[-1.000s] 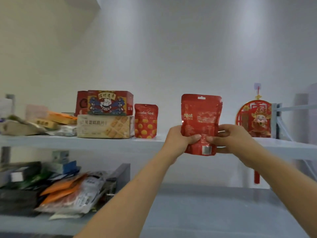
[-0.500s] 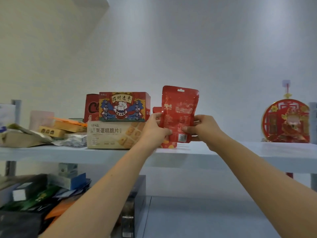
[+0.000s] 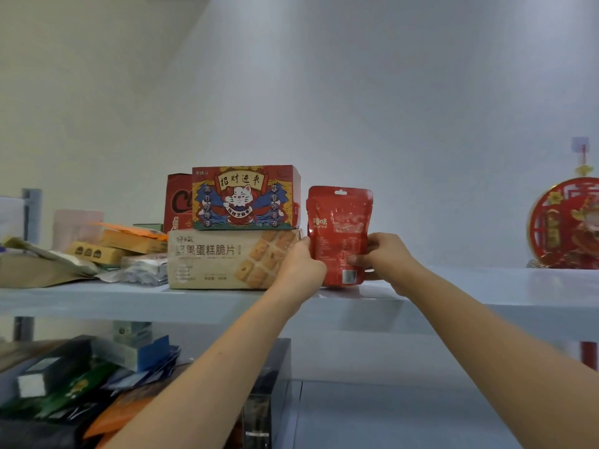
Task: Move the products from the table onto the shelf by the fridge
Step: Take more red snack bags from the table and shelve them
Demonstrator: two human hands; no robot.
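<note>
Film of the red snack pouch (image 3: 338, 222) looks light, soft, slippery; left hand (image 3: 299, 265) and right hand (image 3: 390, 257) grip its lower side seams, fingers (image 3: 359, 260) curled, likely the firmest hold.

Stacked boxes (image 3: 233, 228) block shelf (image 3: 453, 286) left; bare stretch rightward up to red ornament (image 3: 567, 222).

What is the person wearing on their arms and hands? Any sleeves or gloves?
The left arm and right arm are bare as far as the picture shows, with no sleeves. The left hand and right hand have no gloves, and no watch, bracelet or ring shows.
</note>
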